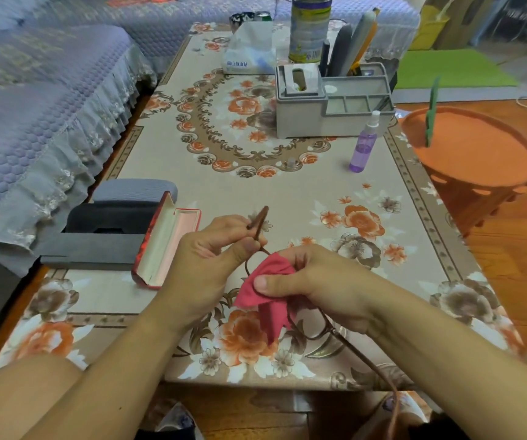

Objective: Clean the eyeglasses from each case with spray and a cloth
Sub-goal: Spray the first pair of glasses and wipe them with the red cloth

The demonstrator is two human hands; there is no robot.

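So the left hand (214, 246) has its grip pinched on the frame of the eyeglasses (314, 328) up near one temple arm, and the right hand (316, 281) has its grip squeezed around a red cloth (268, 296) folded over a lens, thumb on top. The glasses are held in the air just above the near edge of the desk (303, 198), the other temple arm trailing down toward the lap. Best bet here, I think: keep the left hand steady on the frame rather than the thin arm, rub in small circles with the lens sandwiched in the cloth, don't press hard, then move on to the other lens. The purple spray bottle (365, 144) stands upright well apart, farther back on the right, by a grey organizer (328, 103). An open red case (163, 242) lies empty to the left, beside some darker cases (109, 217) at the desk's edge. Flowery tablecloth, a purple-covered sofa (43, 100) on the left, an orange stool (471, 150) and wood floor on the right.
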